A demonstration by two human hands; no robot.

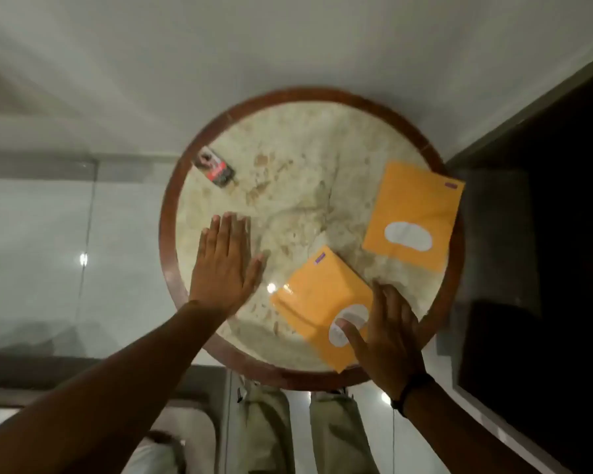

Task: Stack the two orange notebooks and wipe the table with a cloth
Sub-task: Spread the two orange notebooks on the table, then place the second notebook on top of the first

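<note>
Two orange notebooks lie apart on a round marble table (298,159) with a brown wooden rim. The far notebook (415,206) rests at the right edge, partly over the rim. The near notebook (317,295) lies tilted at the front. My right hand (384,333) lies flat on the near notebook's right corner, thumb on its white label, fingers spread. My left hand (225,265) is flat on the bare marble at the left, palm down, holding nothing. No cloth is in view.
A small dark packet (214,171) with red print lies at the table's far left edge. A dark piece of furniture (545,234) stands close to the table on the right. Glossy white floor surrounds the table; my legs are below the front rim.
</note>
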